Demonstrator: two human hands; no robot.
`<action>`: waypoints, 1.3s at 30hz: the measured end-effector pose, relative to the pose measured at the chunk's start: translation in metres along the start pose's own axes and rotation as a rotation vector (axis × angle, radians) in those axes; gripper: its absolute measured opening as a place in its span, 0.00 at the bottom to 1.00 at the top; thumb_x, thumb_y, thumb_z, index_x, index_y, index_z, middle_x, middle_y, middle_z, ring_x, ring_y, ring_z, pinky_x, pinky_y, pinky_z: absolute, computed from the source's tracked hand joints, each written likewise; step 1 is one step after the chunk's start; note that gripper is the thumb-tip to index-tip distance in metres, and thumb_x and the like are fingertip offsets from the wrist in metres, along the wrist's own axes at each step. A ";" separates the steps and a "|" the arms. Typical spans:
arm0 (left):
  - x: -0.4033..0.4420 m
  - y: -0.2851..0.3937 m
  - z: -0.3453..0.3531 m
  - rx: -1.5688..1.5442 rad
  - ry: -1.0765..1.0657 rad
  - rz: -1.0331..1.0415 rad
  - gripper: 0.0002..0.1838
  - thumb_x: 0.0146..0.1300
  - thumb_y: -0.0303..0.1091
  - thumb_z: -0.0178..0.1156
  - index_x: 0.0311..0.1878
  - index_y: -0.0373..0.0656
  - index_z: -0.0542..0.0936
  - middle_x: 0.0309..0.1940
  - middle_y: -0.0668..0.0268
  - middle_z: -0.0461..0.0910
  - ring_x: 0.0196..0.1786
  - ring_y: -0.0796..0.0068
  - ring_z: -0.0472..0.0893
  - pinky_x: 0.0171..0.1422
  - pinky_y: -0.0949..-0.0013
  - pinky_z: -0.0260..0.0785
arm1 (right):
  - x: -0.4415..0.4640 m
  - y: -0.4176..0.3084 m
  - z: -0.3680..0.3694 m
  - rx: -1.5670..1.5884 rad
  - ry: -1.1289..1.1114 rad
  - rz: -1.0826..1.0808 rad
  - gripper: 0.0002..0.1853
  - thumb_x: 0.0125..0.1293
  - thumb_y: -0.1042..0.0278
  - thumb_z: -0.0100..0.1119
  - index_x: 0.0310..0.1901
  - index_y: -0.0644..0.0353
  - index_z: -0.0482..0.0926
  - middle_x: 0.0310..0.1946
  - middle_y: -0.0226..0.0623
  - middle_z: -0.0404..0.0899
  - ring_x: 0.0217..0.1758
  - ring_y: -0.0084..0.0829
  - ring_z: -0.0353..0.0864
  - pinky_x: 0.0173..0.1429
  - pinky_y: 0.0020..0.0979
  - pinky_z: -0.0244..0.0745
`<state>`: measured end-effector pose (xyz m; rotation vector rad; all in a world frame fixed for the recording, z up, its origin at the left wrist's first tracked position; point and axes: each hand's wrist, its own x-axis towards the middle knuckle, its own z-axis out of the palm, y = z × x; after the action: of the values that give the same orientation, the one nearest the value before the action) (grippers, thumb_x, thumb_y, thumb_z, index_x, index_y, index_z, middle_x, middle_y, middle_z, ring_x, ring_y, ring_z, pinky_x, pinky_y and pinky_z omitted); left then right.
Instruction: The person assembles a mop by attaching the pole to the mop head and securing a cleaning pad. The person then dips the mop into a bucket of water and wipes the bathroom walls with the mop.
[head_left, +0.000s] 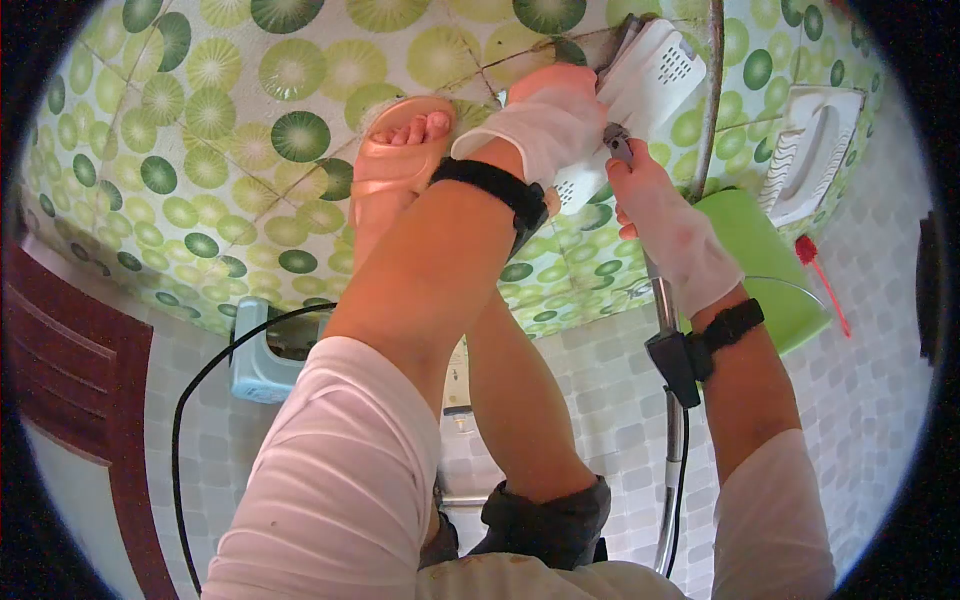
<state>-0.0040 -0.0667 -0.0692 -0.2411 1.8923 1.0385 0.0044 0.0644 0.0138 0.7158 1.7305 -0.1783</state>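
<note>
My left hand [555, 100], in a thin whitish covering, is closed at the edge of a white perforated flat mop head [655, 75]; its fingertips are partly hidden. The mop head is tilted, and part of it shows below my wrist. My right hand [650, 205], also thinly covered, wraps round the mop's handle [668, 400] close to its grey joint [617, 145]. The metal handle runs down past my right forearm. Black straps with small dark boxes sit on both forearms.
A green bucket [765, 270] stands beside my right wrist. Further right are a red brush [822, 285] and a white squat toilet pan [815, 155]. A sandalled foot [400, 150] is on the green-patterned tiles. A blue plastic stool [258, 350], a brown door [75, 360] and a black cable [178, 430] are leftward.
</note>
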 end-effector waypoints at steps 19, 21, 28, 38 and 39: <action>-0.013 0.040 -0.002 0.001 0.032 -0.245 0.28 0.45 0.56 0.68 0.46 0.45 0.82 0.46 0.61 0.81 0.50 0.59 0.81 0.50 0.61 0.75 | 0.031 -0.005 -0.025 0.183 -0.126 0.084 0.25 0.66 0.43 0.47 0.49 0.56 0.77 0.21 0.38 0.75 0.20 0.29 0.76 0.25 0.28 0.76; -0.012 0.040 -0.004 -0.009 0.017 -0.242 0.28 0.46 0.56 0.68 0.45 0.45 0.82 0.45 0.60 0.81 0.49 0.59 0.81 0.50 0.60 0.75 | 0.027 -0.001 -0.033 0.312 -0.152 0.105 0.24 0.67 0.43 0.46 0.44 0.58 0.77 0.23 0.39 0.76 0.21 0.29 0.77 0.24 0.28 0.76; -0.013 0.040 -0.002 0.014 0.041 -0.219 0.28 0.46 0.55 0.68 0.44 0.43 0.81 0.43 0.59 0.82 0.48 0.58 0.81 0.49 0.59 0.75 | 0.023 -0.009 -0.038 0.337 -0.241 0.162 0.20 0.69 0.47 0.45 0.38 0.56 0.77 0.27 0.38 0.79 0.19 0.27 0.75 0.22 0.24 0.74; 0.001 0.028 0.009 0.032 0.107 -0.131 0.35 0.54 0.66 0.53 0.45 0.39 0.81 0.43 0.56 0.81 0.46 0.52 0.80 0.52 0.57 0.73 | 0.030 -0.007 -0.032 0.488 -0.284 0.222 0.19 0.69 0.47 0.46 0.38 0.57 0.74 0.27 0.40 0.77 0.20 0.27 0.74 0.18 0.26 0.71; 0.005 0.026 0.001 0.035 0.115 -0.127 0.35 0.54 0.66 0.53 0.45 0.39 0.81 0.43 0.56 0.81 0.46 0.52 0.80 0.52 0.57 0.73 | 0.029 -0.007 -0.031 0.532 -0.256 0.234 0.18 0.69 0.48 0.48 0.39 0.57 0.73 0.27 0.40 0.76 0.20 0.27 0.74 0.17 0.27 0.71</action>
<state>-0.0198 -0.0484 -0.0591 -0.4028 1.9691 0.9219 -0.0287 0.0843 -0.0057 1.2189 1.3464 -0.5558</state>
